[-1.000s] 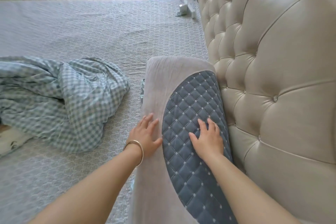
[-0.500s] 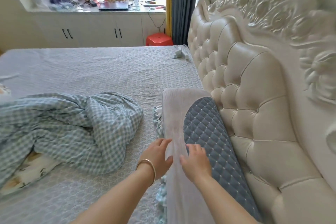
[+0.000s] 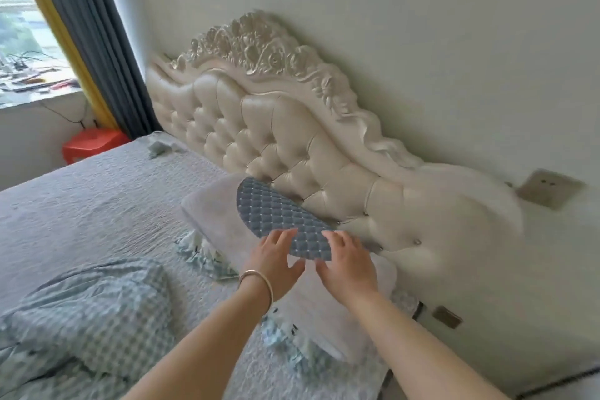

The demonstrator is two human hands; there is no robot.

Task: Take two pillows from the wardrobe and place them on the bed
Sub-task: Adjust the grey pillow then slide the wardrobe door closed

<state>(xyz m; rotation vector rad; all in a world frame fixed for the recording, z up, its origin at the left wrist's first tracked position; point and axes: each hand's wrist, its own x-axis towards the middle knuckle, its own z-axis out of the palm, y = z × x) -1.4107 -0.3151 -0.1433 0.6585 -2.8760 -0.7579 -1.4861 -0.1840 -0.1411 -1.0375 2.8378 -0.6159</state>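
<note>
The bed filled the lower left of the view, its grey textured cover bare in the middle. The tufted cream headboard ran along the wall behind it. A checked blue blanket lay rumpled at the near corner, well apart from the headboard.

The pillow — pale grey with a quilted slate-blue panel — lay on the bed against the foot of the headboard, its long side touching the padding. A patterned fabric edge showed beneath it; whether that belonged to a second pillow could not be told.

The left hand and right hand hovered side by side over the near end of the blue panel, fingers spread, palms down, gripping nothing. Contact with the cover could not be confirmed, as the frame was blurred.

Judgement: the pillow appeared soft, light and compliant, likely to sag if lifted from one end. The velvety cover seemed unlikely to slip. The advisable hold — both hands at the two short ends or under the long edges.
</note>
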